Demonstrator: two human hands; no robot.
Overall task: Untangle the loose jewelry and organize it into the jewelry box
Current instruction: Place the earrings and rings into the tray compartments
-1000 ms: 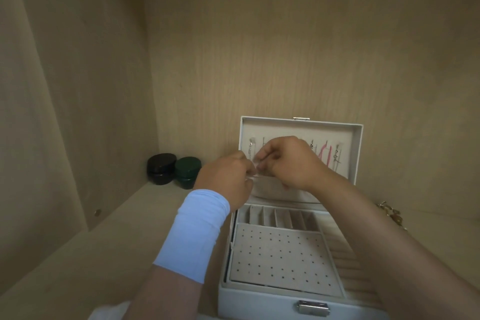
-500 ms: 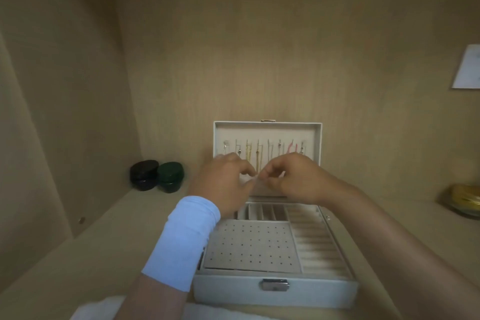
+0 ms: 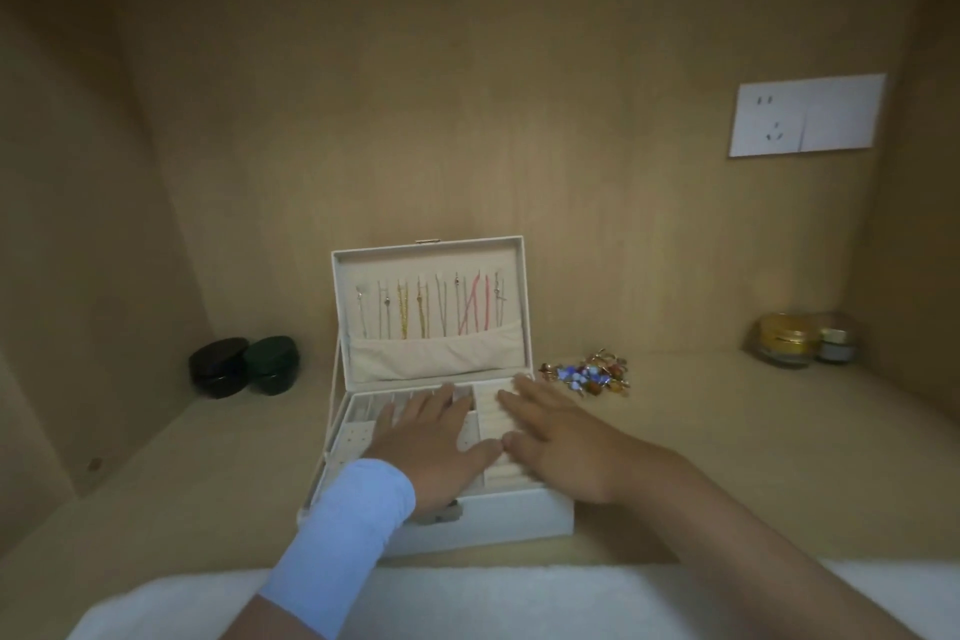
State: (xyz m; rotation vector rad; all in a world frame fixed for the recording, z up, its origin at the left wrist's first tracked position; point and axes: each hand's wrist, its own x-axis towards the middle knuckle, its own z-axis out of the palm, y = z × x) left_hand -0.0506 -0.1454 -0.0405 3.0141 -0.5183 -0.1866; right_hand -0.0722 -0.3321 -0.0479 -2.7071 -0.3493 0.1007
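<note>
- Head view: a white jewelry box (image 3: 511,520) sits open on the tabletop (image 3: 727,457), its lid (image 3: 523,307) standing upright against the back wall.
- Inside the lid, a row of necklaces (image 3: 423,309) hangs side by side: silver chains, two gold ones and a pink cord. Their lower ends drop into a cream pocket (image 3: 431,353).
- The tray holds a dotted earring panel (image 3: 353,447) at the left, a row of small compartments (image 3: 384,403) at the back and ring rolls (image 3: 491,411) at the right. What the compartments hold cannot be told.
- The left hand (image 3: 431,437) lies palm down over the panel and the right hand (image 3: 561,442) over the ring rolls. Both sets of fingers are straight, spread apart and hold nothing.
- The loose jewelry (image 3: 587,373), a tangle of gold links and coloured beads, lies on the tabletop just right of the box.
- A black case (image 3: 218,366) and a green case (image 3: 272,363), both closed, touch at the far left.
- A gold-lidded jar (image 3: 784,339) and a smaller jar (image 3: 836,346) stand at the far right; their labels are too small to read.
</note>
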